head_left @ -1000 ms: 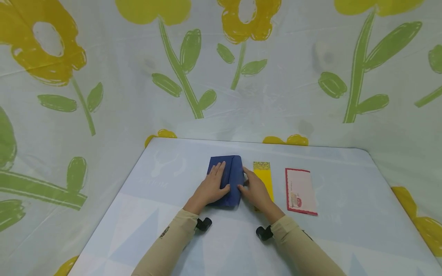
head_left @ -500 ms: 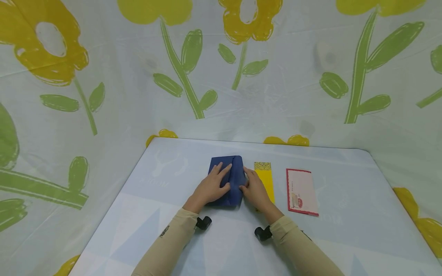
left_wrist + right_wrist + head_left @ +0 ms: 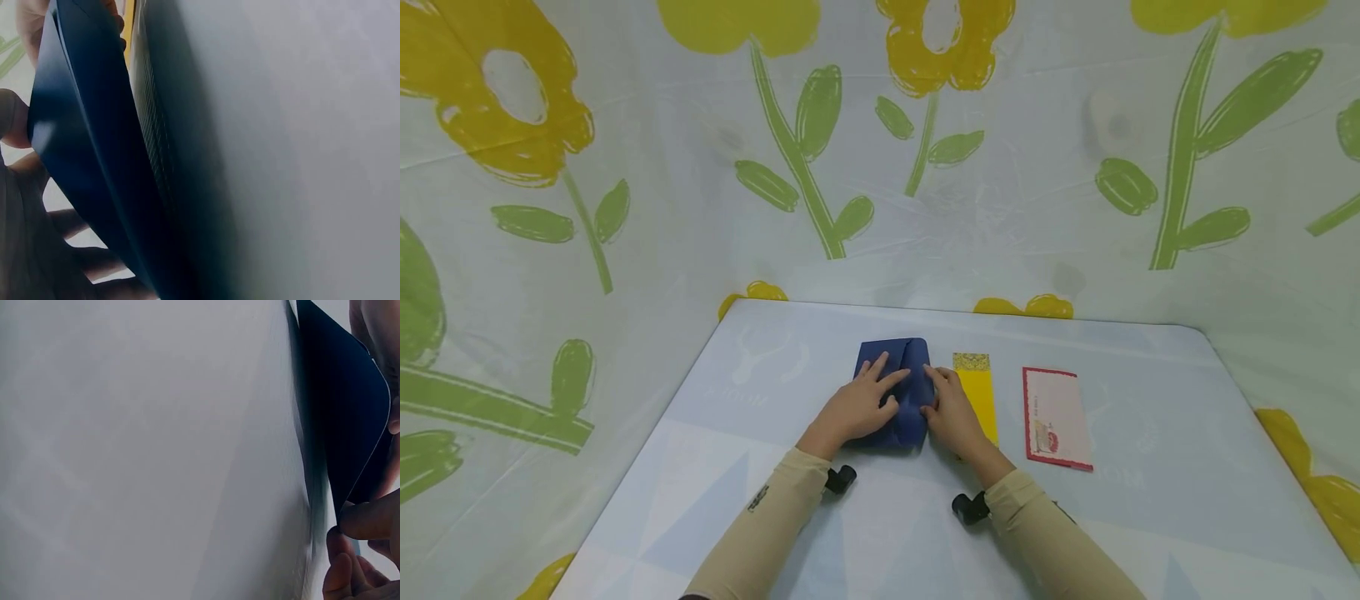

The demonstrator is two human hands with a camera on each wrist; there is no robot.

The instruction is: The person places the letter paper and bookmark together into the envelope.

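Note:
A dark blue paper envelope (image 3: 916, 360) lies on the table with a flap folded over along its right side. My left hand (image 3: 861, 408) rests on top of it with fingers spread, the fingertips at the flap. At the right edge my right hand (image 3: 953, 415) pinches the paper. Seen from the right wrist, the thumb and a finger (image 3: 372, 519) grip a corner of the envelope (image 3: 347, 412), which bulges at the folded side. The left wrist view shows the thumb and fingers of the left hand (image 3: 37, 231) laid over the envelope (image 3: 94, 144).
Just right of the envelope lies a yellow paper slip (image 3: 976, 392) with a patterned end, partly covered by the right hand. Farther right is a pink envelope-like card (image 3: 1056, 417) with a red border. A flower-print curtain (image 3: 985, 208) hangs behind the table (image 3: 1165, 400).
The left hand's fingers have spread and shifted right onto the flap. The right hand stays at the right edge with only a slight shift. The envelope keeps its place.

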